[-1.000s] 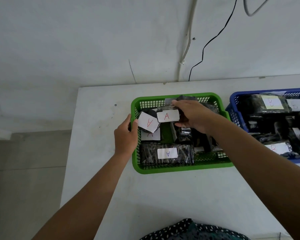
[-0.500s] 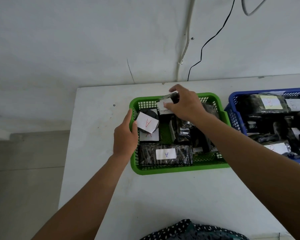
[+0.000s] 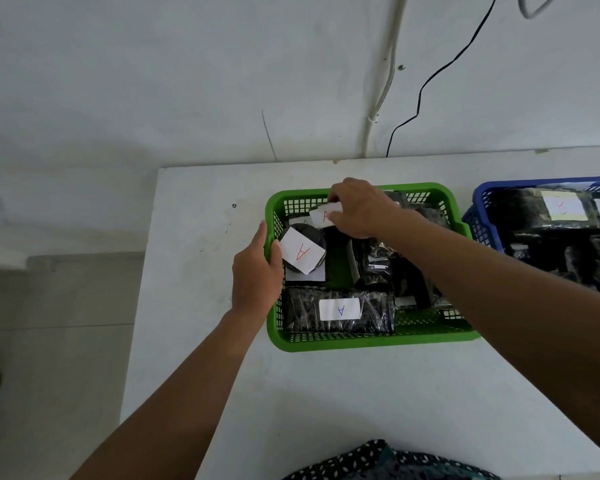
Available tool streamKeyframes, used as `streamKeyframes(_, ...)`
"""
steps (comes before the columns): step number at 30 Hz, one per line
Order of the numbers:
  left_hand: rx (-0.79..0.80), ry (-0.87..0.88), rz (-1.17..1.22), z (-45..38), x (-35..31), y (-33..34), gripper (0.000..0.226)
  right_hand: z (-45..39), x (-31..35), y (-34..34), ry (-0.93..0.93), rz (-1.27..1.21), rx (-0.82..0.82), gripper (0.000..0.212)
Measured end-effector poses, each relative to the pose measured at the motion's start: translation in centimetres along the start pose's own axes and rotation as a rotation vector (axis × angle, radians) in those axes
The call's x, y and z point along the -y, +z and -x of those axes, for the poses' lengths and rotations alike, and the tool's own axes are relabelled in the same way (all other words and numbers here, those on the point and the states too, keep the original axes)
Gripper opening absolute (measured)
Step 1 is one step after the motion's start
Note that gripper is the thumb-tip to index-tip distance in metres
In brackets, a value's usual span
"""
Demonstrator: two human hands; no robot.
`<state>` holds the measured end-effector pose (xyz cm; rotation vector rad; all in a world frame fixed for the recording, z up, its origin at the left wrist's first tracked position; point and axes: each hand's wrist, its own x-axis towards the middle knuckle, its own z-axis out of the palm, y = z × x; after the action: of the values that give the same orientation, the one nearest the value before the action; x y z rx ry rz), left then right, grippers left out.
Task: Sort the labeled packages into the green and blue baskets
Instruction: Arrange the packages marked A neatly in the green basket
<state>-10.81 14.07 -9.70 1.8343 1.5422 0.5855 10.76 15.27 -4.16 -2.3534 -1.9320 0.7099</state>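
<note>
A green basket (image 3: 371,341) sits on the white table and holds several black packages with white "A" labels. My left hand (image 3: 257,271) grips the basket's left rim, thumb hooked inside. My right hand (image 3: 361,207) reaches over the back of the basket and holds a package with a red "A" label (image 3: 323,216) against the far left corner. A round package with a red "A" (image 3: 303,252) lies beside my left thumb, and a long package with a blue "A" (image 3: 338,310) lies along the front. The blue basket (image 3: 482,216) at the right holds labelled black packages.
The white table (image 3: 326,403) ends at its left edge near my left forearm, with grey floor beyond. A white wall stands just behind the baskets, with a black cable (image 3: 426,88) and a white conduit (image 3: 385,81) running down it. Patterned cloth (image 3: 388,462) shows at the bottom.
My right hand carried the red "A" package from the basket's middle to its back left corner and lowered it there. My left hand stayed on the rim.
</note>
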Motion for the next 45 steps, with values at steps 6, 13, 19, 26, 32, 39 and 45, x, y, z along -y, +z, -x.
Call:
streamKeyframes(6,-0.008,-0.010,0.008,0.1,-0.1,0.0,0.049,-0.2,-0.1,0.8,0.008,-0.093,-0.073,0.038)
streamKeyframes(13,-0.012,-0.010,0.013,0.1,0.0,0.1,0.048,0.4,-0.7,1.7,-0.003,-0.183,-0.157,0.025)
streamKeyframes(19,-0.007,-0.018,0.009,0.0,0.2,0.2,0.049,1.0,-0.4,2.3,-0.065,-0.002,-0.346,0.026)
streamKeyframes(26,-0.030,0.017,-0.063,-0.3,-0.2,0.1,0.047,3.7,-2.4,1.8,0.006,-0.200,-0.619,0.028)
streamKeyframes(32,-0.096,0.169,-0.165,0.2,-3.0,0.7,0.045,7.4,-5.8,1.5,0.432,-0.169,-0.452,0.061)
streamKeyframes(39,0.053,0.278,0.024,0.7,-7.1,3.4,0.044,9.2,-5.6,3.6,0.417,-0.147,-0.310,0.076)
streamKeyframes(45,0.207,-0.007,0.255,0.2,-8.2,3.9,0.074,9.9,-6.0,2.4,0.166,-0.568,-0.326,0.057)
